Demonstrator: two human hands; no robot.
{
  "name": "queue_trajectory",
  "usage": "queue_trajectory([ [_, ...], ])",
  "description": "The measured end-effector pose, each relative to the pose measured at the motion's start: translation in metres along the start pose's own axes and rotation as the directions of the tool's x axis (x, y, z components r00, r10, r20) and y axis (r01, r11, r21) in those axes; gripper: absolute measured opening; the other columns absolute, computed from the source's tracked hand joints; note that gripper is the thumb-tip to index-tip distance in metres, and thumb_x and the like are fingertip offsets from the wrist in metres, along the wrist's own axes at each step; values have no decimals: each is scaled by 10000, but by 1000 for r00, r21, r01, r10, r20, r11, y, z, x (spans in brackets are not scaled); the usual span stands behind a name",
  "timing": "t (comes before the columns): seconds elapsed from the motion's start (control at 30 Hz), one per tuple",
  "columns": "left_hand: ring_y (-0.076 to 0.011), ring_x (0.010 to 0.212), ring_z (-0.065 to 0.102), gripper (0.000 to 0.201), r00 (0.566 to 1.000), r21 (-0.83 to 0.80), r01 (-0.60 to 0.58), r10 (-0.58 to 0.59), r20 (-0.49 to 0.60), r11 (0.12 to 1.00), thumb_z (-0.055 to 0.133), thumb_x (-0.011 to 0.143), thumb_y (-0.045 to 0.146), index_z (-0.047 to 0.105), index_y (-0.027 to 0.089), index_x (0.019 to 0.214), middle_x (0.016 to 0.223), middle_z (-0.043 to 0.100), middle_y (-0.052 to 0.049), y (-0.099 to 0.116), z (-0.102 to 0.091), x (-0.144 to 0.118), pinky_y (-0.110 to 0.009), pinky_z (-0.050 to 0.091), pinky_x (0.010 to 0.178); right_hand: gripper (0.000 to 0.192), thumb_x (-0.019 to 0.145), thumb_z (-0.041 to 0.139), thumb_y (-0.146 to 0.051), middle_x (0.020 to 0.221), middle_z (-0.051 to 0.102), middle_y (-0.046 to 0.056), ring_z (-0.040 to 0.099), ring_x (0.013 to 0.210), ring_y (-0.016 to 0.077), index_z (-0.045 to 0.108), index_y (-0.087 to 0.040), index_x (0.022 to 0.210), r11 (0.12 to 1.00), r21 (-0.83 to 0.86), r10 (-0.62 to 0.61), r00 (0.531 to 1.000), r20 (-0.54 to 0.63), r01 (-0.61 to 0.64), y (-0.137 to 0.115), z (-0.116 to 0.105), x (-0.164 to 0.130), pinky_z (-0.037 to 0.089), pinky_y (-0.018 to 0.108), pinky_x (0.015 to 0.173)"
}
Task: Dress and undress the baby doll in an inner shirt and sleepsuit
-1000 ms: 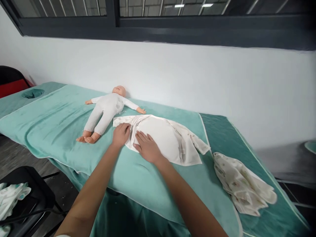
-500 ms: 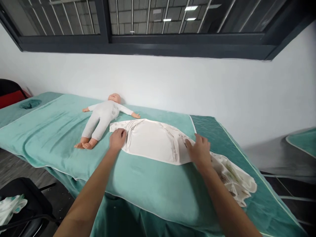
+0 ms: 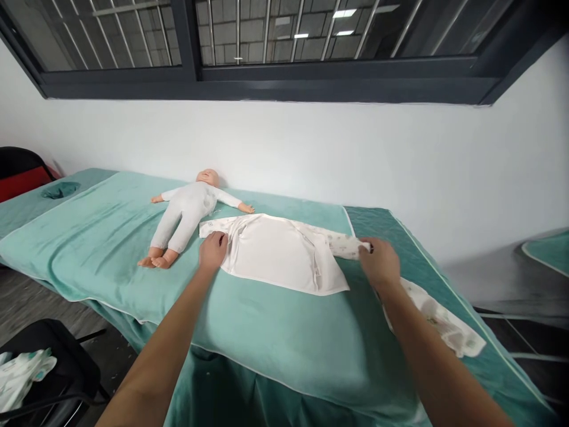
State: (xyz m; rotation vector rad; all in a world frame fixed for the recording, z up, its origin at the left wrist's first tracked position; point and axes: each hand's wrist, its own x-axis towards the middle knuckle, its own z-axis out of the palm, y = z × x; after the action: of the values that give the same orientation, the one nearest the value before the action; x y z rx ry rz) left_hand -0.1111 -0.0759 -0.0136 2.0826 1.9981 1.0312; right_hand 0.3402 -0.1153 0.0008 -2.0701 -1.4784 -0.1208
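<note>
A white baby garment (image 3: 280, 252) lies spread flat on a teal towel-covered bed (image 3: 102, 237). My left hand (image 3: 213, 251) presses flat on the garment's left sleeve end. My right hand (image 3: 379, 262) grips the tip of its right sleeve (image 3: 344, 243) and holds it stretched out to the right. A baby doll (image 3: 186, 210) in a white suit lies on its back just left of the garment, head toward the wall.
A second crumpled printed cloth (image 3: 440, 317) lies on the bed under and behind my right forearm. A black chair (image 3: 57, 367) with a patterned cloth (image 3: 22, 373) stands at lower left. A white wall runs behind the bed.
My right hand left the middle of the garment, moved right to its sleeve and pulled the sleeve out straight. My left hand stayed on the left end.
</note>
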Motion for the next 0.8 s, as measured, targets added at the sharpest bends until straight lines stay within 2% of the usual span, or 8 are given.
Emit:
queue_trajectory([
  [0.1,-194,966,605,243,1000,-9,26,-26,11,1000,447,1003,329,649,195,974,1017,706,-62,3,-2,-1,-293,397,826,389,834,439,-222,996,652,157,593,972,275,709,-129,1098,996,86,11,983,-182,5,6,2,9,461,395,909],
  [0.23,-167,952,610,213,999,-37,47,-46,26,998,483,999,336,623,196,1075,1061,713,-43,4,-3,-2,-271,393,829,425,798,469,-221,1223,574,256,515,1185,351,684,-82,1137,996,83,41,962,-268,-19,1,21,2,420,486,994],
  [0.33,-162,962,612,234,998,-44,43,-41,38,998,523,985,368,612,194,1114,1092,712,-44,4,-2,-3,-264,392,838,418,862,497,-307,1373,528,252,465,1299,362,659,-97,1186,992,43,-109,973,-204,120,-8,42,-9,379,515,1065],
  [0.43,-168,980,603,240,999,-37,31,-30,37,999,531,984,374,614,189,1112,1094,704,-51,4,-1,-4,-266,384,848,433,966,408,-393,1387,571,202,509,1299,336,636,-140,1234,961,-20,-275,962,5,275,-12,58,-15,369,537,1092],
  [0.53,-168,968,592,199,999,-33,9,-8,33,999,532,985,345,629,183,1046,1054,696,-50,7,-3,-4,-266,376,847,457,994,362,-412,1389,587,191,528,1303,332,623,-144,1257,968,-26,-244,964,110,248,-9,62,-14,379,553,1095],
  [0.67,-174,934,567,140,1000,-19,-14,15,23,1000,539,974,268,636,175,932,985,682,-55,10,-5,-5,-272,359,832,478,982,385,-420,1356,604,216,540,1295,317,621,-108,1257,962,121,-252,967,40,246,-19,49,-14,397,504,1115],
  [0.73,-178,933,561,133,1000,-5,-17,17,15,1000,532,976,251,634,175,936,976,682,-58,11,-5,-5,-275,352,827,474,973,407,-426,1365,591,218,518,1316,312,613,-108,1259,937,210,-278,960,-28,278,-40,41,-21,383,498,1136],
  [0.8,-184,947,564,131,1000,17,-11,11,5,1000,538,975,267,633,176,975,984,689,-61,12,-5,-6,-281,349,836,464,970,424,-442,1376,585,188,499,1332,302,598,-140,1277,905,308,-293,955,-44,292,-74,38,-33,370,504,1150],
])
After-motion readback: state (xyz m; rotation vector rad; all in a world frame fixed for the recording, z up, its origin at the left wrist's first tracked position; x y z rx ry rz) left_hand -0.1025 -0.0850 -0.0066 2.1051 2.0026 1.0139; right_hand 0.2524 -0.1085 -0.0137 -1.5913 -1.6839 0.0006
